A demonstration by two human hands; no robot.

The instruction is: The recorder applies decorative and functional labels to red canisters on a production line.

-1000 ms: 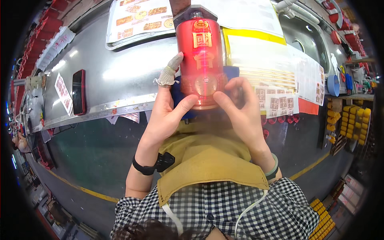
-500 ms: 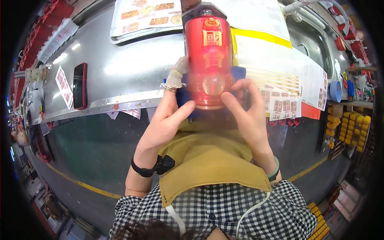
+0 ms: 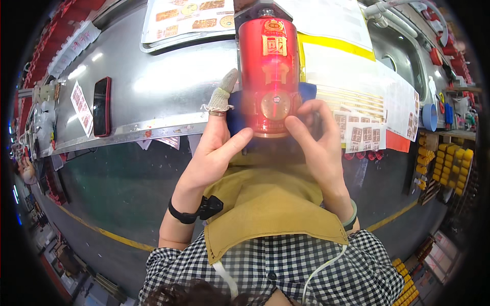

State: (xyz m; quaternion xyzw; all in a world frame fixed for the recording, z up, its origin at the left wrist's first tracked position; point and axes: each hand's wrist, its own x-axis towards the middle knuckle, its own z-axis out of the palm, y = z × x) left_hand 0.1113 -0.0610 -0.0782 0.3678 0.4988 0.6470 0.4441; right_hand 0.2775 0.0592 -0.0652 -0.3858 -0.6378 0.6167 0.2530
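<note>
A glossy red bottle (image 3: 269, 56) with gold characters and a dark cap lies in front of me, its base toward me. A round gold label (image 3: 276, 105) sits on its lower part. A blue support (image 3: 236, 115) shows beneath it on both sides. My left hand (image 3: 217, 137) is at the bottle's left, fingers stretched and a pale fabric cot on one fingertip; its thumb points at the base's left edge. At the lower right side, my right hand (image 3: 320, 135) has its thumb and bent forefinger against the bottle; its other fingers are mostly hidden.
A phone (image 3: 102, 107) and a printed strip (image 3: 81, 108) lie on the steel bench (image 3: 153, 86) at left. A tray (image 3: 148, 48) with printed sheets is at the back. Label sheets (image 3: 365, 133) lie at right, near a sink (image 3: 395, 51). Yellow pieces (image 3: 451, 166) fill a rack.
The bottle sits slightly farther right in the picture. My left fingertip has come a little away from its side. My right hand keeps nearly the same pose.
</note>
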